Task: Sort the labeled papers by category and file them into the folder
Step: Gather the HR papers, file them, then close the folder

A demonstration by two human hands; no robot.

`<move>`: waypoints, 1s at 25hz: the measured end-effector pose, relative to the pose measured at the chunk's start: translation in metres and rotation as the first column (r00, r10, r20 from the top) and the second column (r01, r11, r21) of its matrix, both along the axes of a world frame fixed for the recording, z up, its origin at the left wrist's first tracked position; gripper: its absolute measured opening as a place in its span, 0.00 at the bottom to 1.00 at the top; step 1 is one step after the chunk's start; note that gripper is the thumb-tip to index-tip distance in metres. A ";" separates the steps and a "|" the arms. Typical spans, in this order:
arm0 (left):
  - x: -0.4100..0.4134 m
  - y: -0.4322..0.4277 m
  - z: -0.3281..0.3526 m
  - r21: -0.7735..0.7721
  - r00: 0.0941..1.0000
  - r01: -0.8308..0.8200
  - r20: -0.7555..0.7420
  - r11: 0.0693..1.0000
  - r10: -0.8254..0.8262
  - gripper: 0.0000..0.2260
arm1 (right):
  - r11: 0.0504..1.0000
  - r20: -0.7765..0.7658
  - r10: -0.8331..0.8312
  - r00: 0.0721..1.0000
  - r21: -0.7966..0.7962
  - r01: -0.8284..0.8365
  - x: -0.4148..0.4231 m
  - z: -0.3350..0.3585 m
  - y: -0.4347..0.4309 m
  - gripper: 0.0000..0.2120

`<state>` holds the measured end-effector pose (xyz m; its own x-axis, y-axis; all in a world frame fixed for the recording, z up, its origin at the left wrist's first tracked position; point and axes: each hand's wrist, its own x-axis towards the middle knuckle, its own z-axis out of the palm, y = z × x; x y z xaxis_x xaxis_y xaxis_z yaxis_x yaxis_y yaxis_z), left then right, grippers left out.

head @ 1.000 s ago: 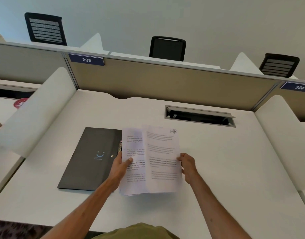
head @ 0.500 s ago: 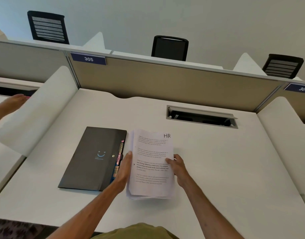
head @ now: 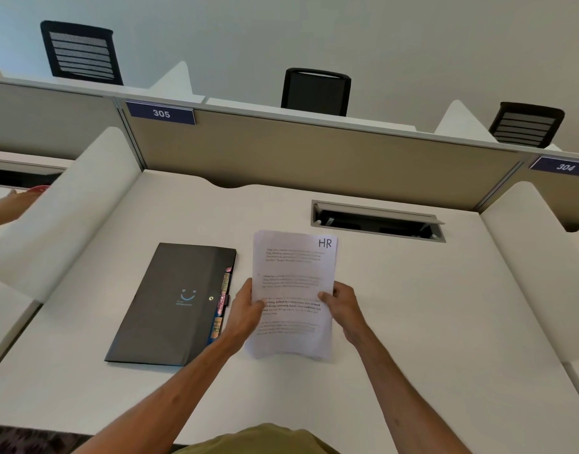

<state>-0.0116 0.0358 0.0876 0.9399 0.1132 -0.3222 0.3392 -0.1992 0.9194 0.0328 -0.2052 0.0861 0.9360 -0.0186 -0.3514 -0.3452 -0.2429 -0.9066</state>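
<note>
My papers [head: 293, 283]: one squared stack, held, top sheet marked HR. Dark folder [head: 170, 306] closed, flat, just left.

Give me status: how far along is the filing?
Done: nothing visibly filed; the black folder lies closed on the desk, index tabs showing at its edge. In hand: left hand and right hand grip the paper stack, HR sheet on top. Left, apparently: sorting, then filing everything.

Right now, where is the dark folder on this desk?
In the head view the dark folder lies flat on the white desk, left of centre, just left of the left hand holding the HR paper stack.
</note>
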 end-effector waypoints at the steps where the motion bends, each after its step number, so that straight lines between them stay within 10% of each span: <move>1: 0.005 -0.002 0.004 0.017 0.999 -0.016 0.043 1.000 0.015 0.20 | 0.999 0.042 -0.036 0.998 0.014 0.035 0.003 0.006 -0.001 0.10; 7: 0.022 -0.015 0.040 -0.011 0.960 -0.078 0.269 0.997 0.078 0.24 | 0.982 0.291 -0.113 0.950 0.180 0.061 0.006 0.047 0.001 0.09; 25: 0.023 -0.026 0.030 -0.137 0.947 -0.033 0.314 0.990 0.075 0.22 | 0.985 0.277 -0.163 0.947 0.098 0.141 -0.007 0.023 -0.003 0.23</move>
<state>0.0112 0.0096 0.1174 0.9892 0.1445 -0.0236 0.0328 -0.0619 0.9975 0.0257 -0.2084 0.1087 0.9853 -0.1520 -0.0784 -0.0993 -0.1347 -0.9859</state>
